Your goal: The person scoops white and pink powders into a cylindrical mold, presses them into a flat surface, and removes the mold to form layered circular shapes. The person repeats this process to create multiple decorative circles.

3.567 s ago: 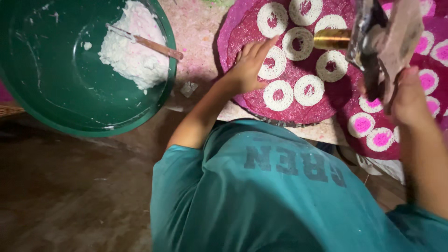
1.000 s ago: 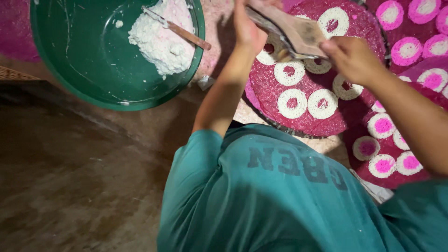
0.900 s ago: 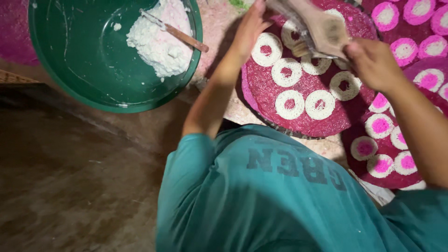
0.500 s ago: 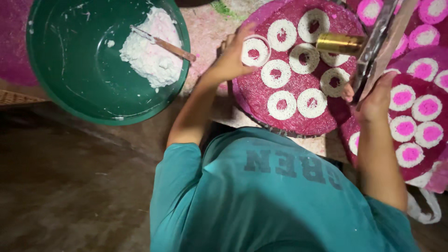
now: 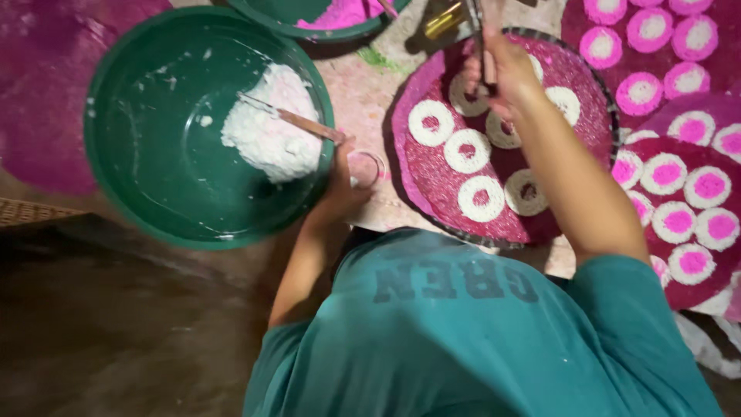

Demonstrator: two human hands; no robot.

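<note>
**Two hands over the round tray and the green basin**

From my feed I count one large green basin [image 5: 154,193], holding one heap of white paste [image 5: 266,135] with one thin stick [image 5: 297,122] lying across it, its end over the basin's right rim. A second green basin [image 5: 309,23] shows only partly at the top edge, with pink paste inside.

The left hand [image 5: 343,181] rests just outside the big basin's right rim, its fingers curled around a small clear ring mould [image 5: 367,166] that sits on the pale surface between basin and tray. How firmly it grips I cannot tell — the ring is half hidden.

The right hand [image 5: 502,73] is over the upper part of the round pink tray [image 5: 421,181], fingers pressed together around a slim metal tool [image 5: 478,38] with a brass-coloured end [image 5: 446,19]. On this tray I count seven white rings with pink centres [image 5: 480,198] in view; the forearm hides part of the tray, so there may be more.

To the right lie further pink trays [image 5: 656,147] — about fifteen rounds with bright pink centres [image 5: 678,222] show, several cut by the frame edge.

Open room: the strip between basin and tray is narrow, and the left hand fills most of it. The tray's lower left part is bare. The trays on the right overlap one another, edge over edge. The dark floor [image 5: 116,332] at lower left is the widest free area.
</note>
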